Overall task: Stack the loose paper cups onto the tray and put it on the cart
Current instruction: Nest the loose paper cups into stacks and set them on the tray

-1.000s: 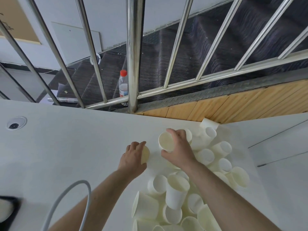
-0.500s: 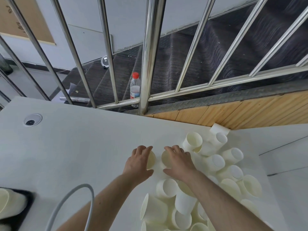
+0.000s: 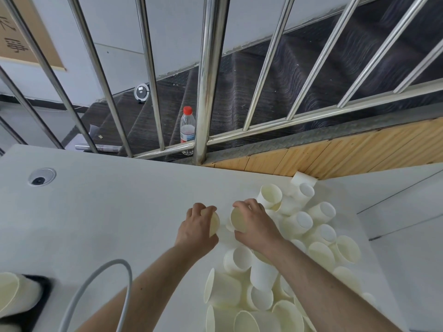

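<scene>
A person's left hand (image 3: 197,230) grips one paper cup (image 3: 214,224) while the right hand (image 3: 254,222) grips another cup (image 3: 238,220), mouths facing each other above the white surface (image 3: 100,212). Right of the hands lies the pile of loose cups (image 3: 287,271); far left of it, a black tray (image 3: 36,305) holds stacked cups (image 3: 14,295).

The black tray (image 3: 36,305) holding cream paper cups (image 3: 14,295) is cut off by the left edge; the heap of loose cream paper cups (image 3: 275,295) runs off the bottom edge.
</scene>
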